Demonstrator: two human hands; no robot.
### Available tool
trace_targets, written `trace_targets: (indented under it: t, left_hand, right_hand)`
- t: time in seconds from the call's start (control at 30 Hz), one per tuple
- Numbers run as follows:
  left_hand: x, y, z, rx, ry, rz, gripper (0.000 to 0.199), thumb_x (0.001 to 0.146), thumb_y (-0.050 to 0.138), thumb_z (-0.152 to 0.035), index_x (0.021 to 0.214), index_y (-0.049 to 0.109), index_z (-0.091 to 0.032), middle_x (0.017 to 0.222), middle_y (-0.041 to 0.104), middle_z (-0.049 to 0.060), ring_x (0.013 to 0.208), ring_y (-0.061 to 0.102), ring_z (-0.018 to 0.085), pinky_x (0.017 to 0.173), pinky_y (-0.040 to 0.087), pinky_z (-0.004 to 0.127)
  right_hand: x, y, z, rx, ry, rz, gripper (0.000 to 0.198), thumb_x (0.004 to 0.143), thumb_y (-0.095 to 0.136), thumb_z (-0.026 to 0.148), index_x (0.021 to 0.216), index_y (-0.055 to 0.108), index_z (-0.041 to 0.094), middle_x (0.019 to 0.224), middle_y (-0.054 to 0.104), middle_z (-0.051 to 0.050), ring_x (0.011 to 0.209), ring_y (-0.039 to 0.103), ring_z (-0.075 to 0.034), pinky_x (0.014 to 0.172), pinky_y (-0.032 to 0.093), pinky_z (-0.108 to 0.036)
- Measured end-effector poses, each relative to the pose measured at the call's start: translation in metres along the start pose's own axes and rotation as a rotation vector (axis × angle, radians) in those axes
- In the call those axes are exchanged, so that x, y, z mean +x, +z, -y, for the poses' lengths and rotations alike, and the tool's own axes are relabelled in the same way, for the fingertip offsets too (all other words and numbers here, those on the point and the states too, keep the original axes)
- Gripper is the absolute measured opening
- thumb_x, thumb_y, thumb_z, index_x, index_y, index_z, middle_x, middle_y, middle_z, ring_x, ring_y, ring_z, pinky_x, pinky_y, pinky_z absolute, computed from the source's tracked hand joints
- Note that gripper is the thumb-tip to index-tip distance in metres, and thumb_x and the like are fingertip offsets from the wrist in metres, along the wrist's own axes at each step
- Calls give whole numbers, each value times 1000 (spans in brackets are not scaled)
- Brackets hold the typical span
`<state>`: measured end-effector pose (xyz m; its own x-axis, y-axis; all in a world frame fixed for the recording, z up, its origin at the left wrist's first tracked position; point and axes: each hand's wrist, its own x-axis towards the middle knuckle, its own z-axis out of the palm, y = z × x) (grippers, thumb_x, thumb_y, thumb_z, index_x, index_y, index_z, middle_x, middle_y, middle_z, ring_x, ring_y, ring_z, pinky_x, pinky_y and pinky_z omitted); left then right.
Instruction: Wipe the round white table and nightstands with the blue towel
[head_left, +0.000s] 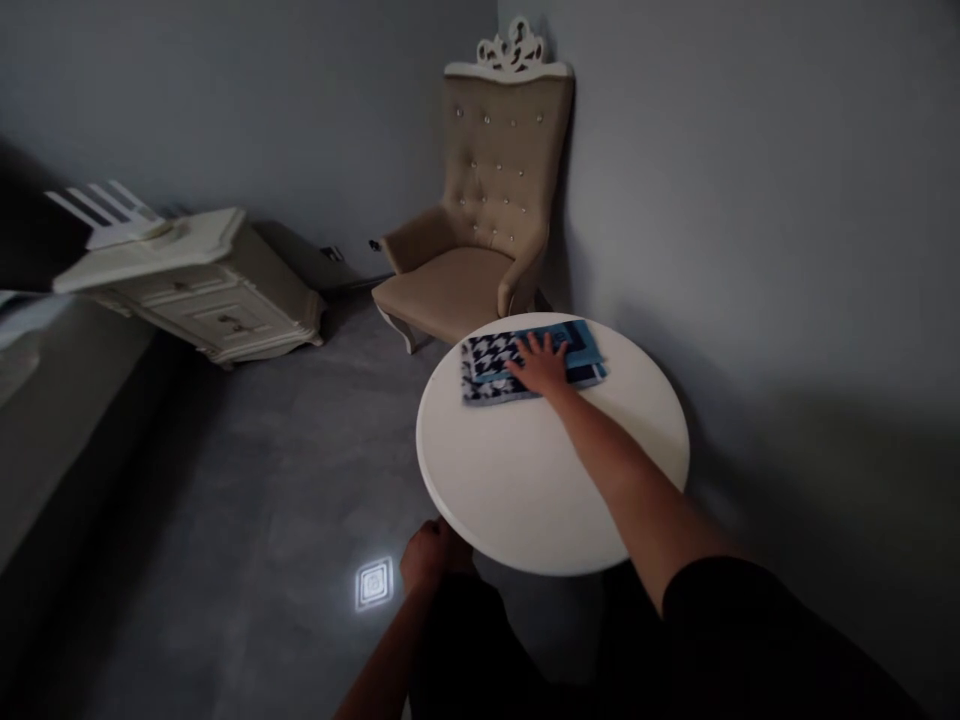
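Note:
My right hand [541, 365] lies flat with its fingers spread on a folded cloth [491, 358]. The cloth is patterned in dark and white houndstooth on the left and blue on the right. It rests near the far edge of a round white table [517, 480]. Below the table's left front edge, my left hand [426, 552] is closed by my knee. Whatever it may hold is hidden.
Behind the table stands a tan tufted armchair [469, 280] with a white carved crest. A white cabinet [217, 290] at the left bears a white router [124, 225]. A lit square [374, 584] shows on the grey floor, and a wall rises at the right.

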<state>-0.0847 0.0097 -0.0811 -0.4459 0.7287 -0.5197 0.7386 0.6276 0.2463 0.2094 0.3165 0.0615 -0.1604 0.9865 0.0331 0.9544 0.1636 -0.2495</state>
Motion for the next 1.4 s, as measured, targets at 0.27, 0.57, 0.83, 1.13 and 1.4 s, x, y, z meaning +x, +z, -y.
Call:
trace_targets:
  t: [0.27,0.57,0.83,1.13,1.4]
  left_hand:
    - [-13,2,-4,-30,27,-2,51,113,45,-46,119,85,-15,130,84,26,125,80,43,99,62,48]
    - [-19,-3,-9,-42,16,-1,53,113,44,-46,123,85,-15,134,83,26,130,79,40,101,60,45]
    - [-20,-4,-11,4,1,-16,56,111,43,-52,124,84,-16,135,82,28,131,78,45,102,61,49]
    - [-16,0,-11,48,30,-20,54,112,45,-47,124,85,-13,133,82,30,130,78,46,103,62,51]
    - [-19,4,-6,-25,36,-16,56,111,48,-55,124,84,-14,134,82,28,128,78,44,102,62,50]
  right_hand:
    - [-103,-48,-173,-162,398,19,87,116,21,73,185,34,21,193,18,-22,174,23,-52,131,21,-88]
    - [-109,-6,-81,-204,283,40,90,113,16,76,185,34,25,195,18,-14,176,12,-55,136,13,-85]
    - [-124,56,154,4,-139,37,86,110,38,80,181,43,32,193,26,-2,177,15,-50,140,11,-79]
    - [-138,38,92,48,-122,34,80,110,39,80,179,45,39,191,29,10,180,14,-42,145,11,-69]
    - [-170,-29,-124,-148,267,50,86,115,25,74,184,35,25,195,18,-11,177,13,-51,136,14,-87]
